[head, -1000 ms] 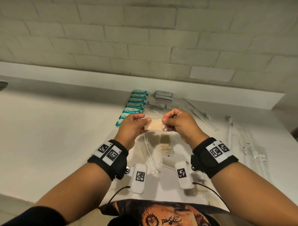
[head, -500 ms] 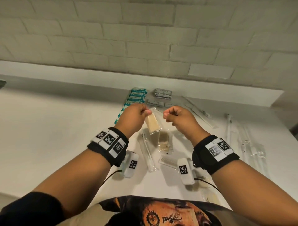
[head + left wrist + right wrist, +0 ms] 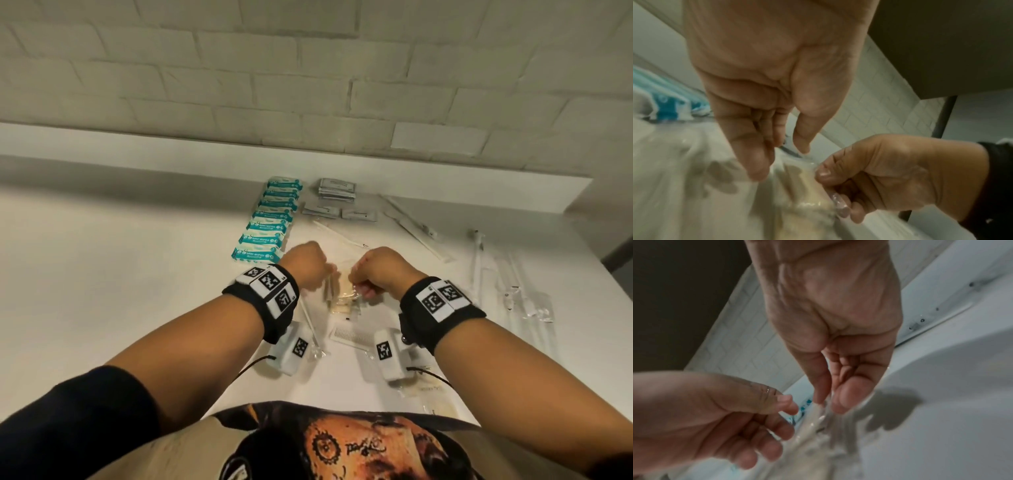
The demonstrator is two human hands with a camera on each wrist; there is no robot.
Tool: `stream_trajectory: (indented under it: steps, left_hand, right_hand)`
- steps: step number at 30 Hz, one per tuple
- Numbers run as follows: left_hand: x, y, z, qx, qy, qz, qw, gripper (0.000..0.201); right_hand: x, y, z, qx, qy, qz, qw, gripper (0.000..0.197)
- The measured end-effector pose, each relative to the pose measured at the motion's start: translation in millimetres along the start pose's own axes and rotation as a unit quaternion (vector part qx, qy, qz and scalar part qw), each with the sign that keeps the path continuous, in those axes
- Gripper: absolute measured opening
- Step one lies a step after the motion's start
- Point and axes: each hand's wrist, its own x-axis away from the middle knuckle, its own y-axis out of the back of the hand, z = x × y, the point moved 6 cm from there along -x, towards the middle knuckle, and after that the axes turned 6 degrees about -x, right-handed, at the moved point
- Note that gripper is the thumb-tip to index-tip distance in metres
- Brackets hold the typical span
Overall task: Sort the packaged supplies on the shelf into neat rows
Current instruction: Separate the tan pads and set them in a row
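Observation:
A beige pad in a clear plastic packet (image 3: 346, 291) lies low over a small pile of like packets on the white shelf (image 3: 137, 274). My right hand (image 3: 359, 287) pinches the packet's edge between thumb and forefinger, as the right wrist view shows, with the hand (image 3: 828, 404) on the packet (image 3: 813, 423). My left hand (image 3: 325, 277) hovers just left of it. In the left wrist view that hand (image 3: 781, 162) points its fingers down with the thumb apart, holding nothing; the packet (image 3: 807, 191) is blurred below.
A row of teal wipe packs (image 3: 270, 222) runs towards the wall, with grey sachets (image 3: 337, 190) beside it. Long clear-wrapped sticks (image 3: 414, 226) lie to the right, more (image 3: 513, 284) at far right. A wrapped comb (image 3: 349, 337) lies near me.
Both hands came down from mid-air to the shelf. The left hand, which held the beige packet half a second ago, has let go; the right hand now pinches it over the pile.

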Motion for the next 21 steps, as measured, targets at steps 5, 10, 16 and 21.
stream_trajectory:
  steps: [5,10,16,21]
  left_hand:
    - [2,-33,5,0.046,0.058,0.088,0.993,0.025]
    - [-2,-45,13,0.193,0.103,0.112,0.969,0.010]
    - [7,-47,16,0.348,0.093,0.089,0.929,0.028]
    - [1,-23,11,0.355,-0.002,-0.019,0.935,0.088]
  right_hand:
    - [-2,-10,-22,0.021,-0.100,0.003,0.995,0.024]
    - [3,-18,-18,0.056,-0.107,0.016,0.993,0.019]
    - [14,-21,-4,0.096,-0.040,0.005,0.995,0.011]
    - [22,-5,31,0.293,0.153,-0.095,0.939,0.034]
